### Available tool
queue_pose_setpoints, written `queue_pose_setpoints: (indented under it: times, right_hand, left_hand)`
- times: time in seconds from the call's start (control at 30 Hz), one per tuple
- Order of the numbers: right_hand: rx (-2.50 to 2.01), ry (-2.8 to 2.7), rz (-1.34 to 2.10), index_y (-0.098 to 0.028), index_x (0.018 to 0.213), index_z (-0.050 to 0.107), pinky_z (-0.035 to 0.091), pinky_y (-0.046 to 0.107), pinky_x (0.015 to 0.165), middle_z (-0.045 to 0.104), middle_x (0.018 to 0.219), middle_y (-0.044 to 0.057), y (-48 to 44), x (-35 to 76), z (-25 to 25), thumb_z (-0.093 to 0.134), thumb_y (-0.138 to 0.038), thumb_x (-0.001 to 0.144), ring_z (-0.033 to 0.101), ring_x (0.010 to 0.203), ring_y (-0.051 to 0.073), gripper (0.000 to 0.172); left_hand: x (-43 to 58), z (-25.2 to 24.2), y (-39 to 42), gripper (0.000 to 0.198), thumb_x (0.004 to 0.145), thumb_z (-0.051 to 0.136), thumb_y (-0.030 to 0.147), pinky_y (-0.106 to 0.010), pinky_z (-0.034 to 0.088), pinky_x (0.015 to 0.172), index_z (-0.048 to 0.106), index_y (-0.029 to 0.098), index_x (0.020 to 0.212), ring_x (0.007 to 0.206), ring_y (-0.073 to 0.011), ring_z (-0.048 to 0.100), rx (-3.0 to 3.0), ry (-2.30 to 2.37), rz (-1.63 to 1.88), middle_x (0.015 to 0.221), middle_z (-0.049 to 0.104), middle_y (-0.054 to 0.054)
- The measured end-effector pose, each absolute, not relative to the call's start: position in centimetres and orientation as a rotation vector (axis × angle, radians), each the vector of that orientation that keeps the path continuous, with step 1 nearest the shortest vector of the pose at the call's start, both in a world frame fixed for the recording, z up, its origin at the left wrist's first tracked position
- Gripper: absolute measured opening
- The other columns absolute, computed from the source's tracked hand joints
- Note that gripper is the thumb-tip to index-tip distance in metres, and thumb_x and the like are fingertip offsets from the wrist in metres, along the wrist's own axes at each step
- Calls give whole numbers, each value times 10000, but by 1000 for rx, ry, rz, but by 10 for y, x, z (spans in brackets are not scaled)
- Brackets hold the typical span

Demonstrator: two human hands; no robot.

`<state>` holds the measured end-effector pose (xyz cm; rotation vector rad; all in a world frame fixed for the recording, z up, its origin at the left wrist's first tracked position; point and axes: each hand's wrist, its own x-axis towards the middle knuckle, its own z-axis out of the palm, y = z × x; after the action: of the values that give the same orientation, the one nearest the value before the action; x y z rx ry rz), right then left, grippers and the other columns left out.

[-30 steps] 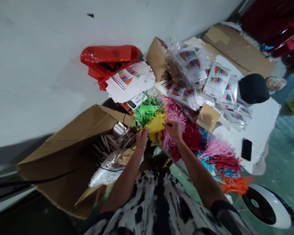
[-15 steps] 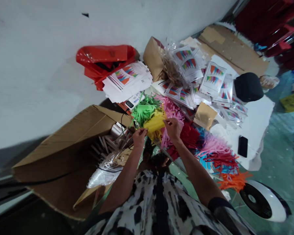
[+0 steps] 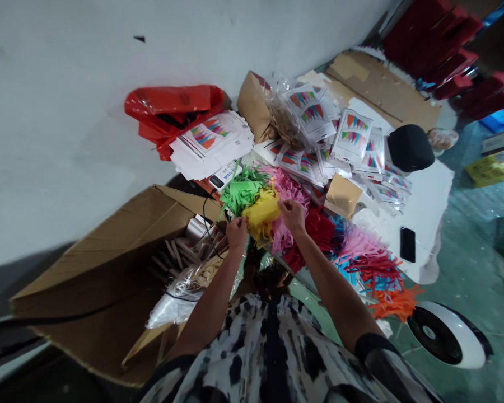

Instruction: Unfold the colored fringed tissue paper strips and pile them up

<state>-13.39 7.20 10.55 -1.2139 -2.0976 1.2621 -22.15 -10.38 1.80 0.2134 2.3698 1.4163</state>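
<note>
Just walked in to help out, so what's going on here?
A person's right hand grips a yellow paper fringe, with the left hand close beside it. A green paper fringe and a pink paper fringe sit against it, printed bunting packets lie beyond, and an open cardboard box stands to the left.

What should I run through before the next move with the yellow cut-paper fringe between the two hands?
1. Right hand pinching the yellow cut-paper fringe: ok.
2. Left hand gripping the fringe: cannot tell, fingers partly hidden.
3. Thin black cable away from the left hand: not ok, it runs close beside it.
4. Green cut-paper fringe apart from the yellow: not ok, they touch.
5. Black phone away from the hands: ok.
</note>
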Motion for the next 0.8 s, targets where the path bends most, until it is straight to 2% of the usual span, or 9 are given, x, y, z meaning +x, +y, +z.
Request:
queue_pose_setpoints:
  times: [0.2, 0.3, 0.4, 0.47, 0.63, 0.73, 0.8]
  right_hand:
    - [-1192, -2030, 1323, -219, 735, 644, 443, 282, 644, 664, 711, 16, 74, -133, 108, 602, -524, 822, 587, 681, 177, 320]
    - [-1169, -2070, 1298, -228, 729, 633, 465, 288, 681, 677, 724, 16, 76, -134, 109, 609, -521, 816, 602, 705, 184, 307]
    - [-1154, -2098, 1277, -229, 709, 609, 477, 289, 700, 671, 713, 13, 74, -135, 109, 610, -538, 820, 599, 705, 179, 329]
    - [-1149, -2092, 1279, -226, 706, 600, 479, 285, 703, 664, 708, 9, 73, -136, 108, 604, -544, 826, 597, 702, 173, 339]
    - [-1165, -2093, 1304, -230, 710, 597, 478, 275, 700, 661, 710, 5, 71, -137, 106, 599, -513, 817, 596, 714, 168, 303]
    - [-1161, -2081, 1324, -229, 717, 594, 473, 276, 684, 659, 711, 11, 72, -136, 103, 595, -533, 813, 594, 707, 171, 319]
    - [-1160, -2078, 1327, -227, 715, 592, 470, 278, 674, 661, 714, 17, 72, -137, 101, 590, -567, 813, 594, 702, 173, 354]
  left_hand:
    - [-230, 29, -105, 307, 940, 504, 332, -309, 399, 734, 706, 204, 748, 760, -224, 614, 327, 2486, 1267, 761, 711, -94]
    - [-233, 32, -103, 356, 962, 503, 418, -306, 413, 736, 692, 217, 738, 759, -222, 624, 317, 2482, 1295, 767, 713, -85]
    - [-232, 34, -101, 363, 857, 669, 568, -286, 445, 727, 705, 211, 800, 748, -202, 636, 170, 2360, 1457, 788, 720, -53]
    - [-231, 34, -100, 399, 772, 759, 591, -277, 458, 723, 701, 199, 820, 742, -187, 628, 52, 2303, 1566, 800, 715, -41]
    - [-225, 37, -104, 433, 797, 743, 589, -267, 415, 650, 679, 179, 674, 649, -149, 539, -10, 2229, 1569, 648, 626, -10]
    - [-221, 40, -103, 462, 707, 826, 601, -249, 373, 587, 711, 154, 679, 585, -117, 471, -40, 2041, 1614, 566, 559, 23]
    - [-220, 41, -101, 475, 648, 865, 595, -240, 367, 580, 742, 141, 718, 572, -104, 461, -59, 1973, 1644, 571, 573, 28]
